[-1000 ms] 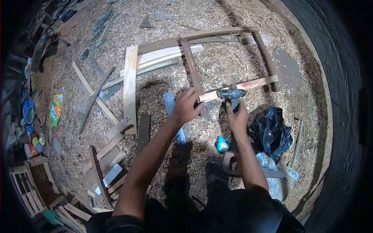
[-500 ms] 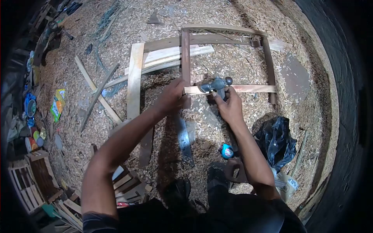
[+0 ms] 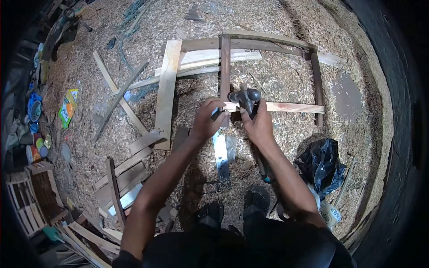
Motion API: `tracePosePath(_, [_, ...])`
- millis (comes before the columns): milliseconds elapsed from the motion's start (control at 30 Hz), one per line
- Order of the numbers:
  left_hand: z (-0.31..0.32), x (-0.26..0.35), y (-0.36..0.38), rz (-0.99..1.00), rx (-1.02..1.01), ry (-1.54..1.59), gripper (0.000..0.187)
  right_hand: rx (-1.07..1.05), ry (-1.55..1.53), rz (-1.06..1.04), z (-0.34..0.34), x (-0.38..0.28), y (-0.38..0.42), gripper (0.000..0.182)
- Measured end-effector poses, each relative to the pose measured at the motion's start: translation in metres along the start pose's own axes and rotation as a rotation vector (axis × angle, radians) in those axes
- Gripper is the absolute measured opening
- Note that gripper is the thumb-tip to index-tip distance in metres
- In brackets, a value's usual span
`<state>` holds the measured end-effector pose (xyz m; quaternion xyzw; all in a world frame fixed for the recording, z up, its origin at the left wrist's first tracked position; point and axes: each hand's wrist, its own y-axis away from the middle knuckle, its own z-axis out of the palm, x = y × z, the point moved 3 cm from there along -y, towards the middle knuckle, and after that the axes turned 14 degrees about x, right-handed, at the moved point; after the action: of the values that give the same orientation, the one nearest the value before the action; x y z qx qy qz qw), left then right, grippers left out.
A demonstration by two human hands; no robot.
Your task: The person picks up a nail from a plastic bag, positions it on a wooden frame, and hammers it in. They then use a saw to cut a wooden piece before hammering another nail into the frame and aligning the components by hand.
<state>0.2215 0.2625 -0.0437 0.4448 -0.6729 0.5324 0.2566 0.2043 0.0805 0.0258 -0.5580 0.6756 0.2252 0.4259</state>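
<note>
My left hand [image 3: 208, 119] is closed around the left end of a pale wooden slat [image 3: 297, 107], thumb below and fingers above. That end lies at the dark left leg [image 3: 225, 67] of a wooden frame. In my right hand [image 3: 260, 127] is a ball-peen hammer [image 3: 245, 96], gripped high on the handle just under its head. The hammer head overlaps the slat in this view, a little right of my left fingertips. The slat's right end overlaps the frame's dark right leg [image 3: 317, 85].
Wood shavings cover the ground. A wide pale board [image 3: 168, 96] and several strips lie left of the frame. A flat metal blade [image 3: 222, 156] lies below my hands. To the right is a black plastic bag [image 3: 322, 165], and a slatted crate [image 3: 46, 194] stands at lower left.
The hammer head has turned and moved slightly left along the slat with my right hand. My left fingers have shifted around the slat's end. The whole view has shifted a little.
</note>
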Motion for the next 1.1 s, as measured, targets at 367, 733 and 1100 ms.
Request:
tracePosePath(367, [0.012, 0.011, -0.003, -0.076, 0.098, -0.214, 0.056, 0.117, 0.087, -0.253, -0.003, 0.026, -0.009, 0.038])
tracePosePath(733, [0.036, 0.034, 0.004, -0.279, 0.07, -0.107, 0.06, -0.118, 0.134, -0.177, -0.037, 0.048, -0.02, 0.031])
tracePosePath(1100, [0.107, 0.059, 0.03, -0.402, -0.02, 0.174, 0.052, -0.106, 0.166, -0.141, -0.116, 0.078, -0.014, 0.027])
